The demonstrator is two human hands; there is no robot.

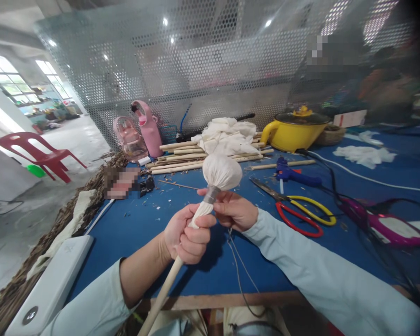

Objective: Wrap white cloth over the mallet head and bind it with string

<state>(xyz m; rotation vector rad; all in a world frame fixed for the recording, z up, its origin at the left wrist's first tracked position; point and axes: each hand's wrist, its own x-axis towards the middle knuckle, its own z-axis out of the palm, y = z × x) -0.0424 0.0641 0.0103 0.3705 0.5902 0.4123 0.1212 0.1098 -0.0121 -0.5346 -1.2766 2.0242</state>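
Note:
My left hand (187, 235) is wrapped round a wooden stick (163, 294), over the twisted cloth tail at its upper end. On top sits a round, gathered white cloth head (222, 170). A band of grey thread binding (212, 194) circles the neck below it. My right hand (240, 212) is closed in a pinch beside that neck, its fingertips at the binding and partly hidden. From under the right fingers a loose grey thread (238, 270) hangs past the table edge.
Scissors (297, 210) with red and yellow handles and a blue glue gun (297, 176) lie to the right. Behind are wooden sticks (182, 165), white cloths (227, 133) and a yellow pot (297, 133). A white power bank (56, 284) lies left; a magenta device (381, 221) right.

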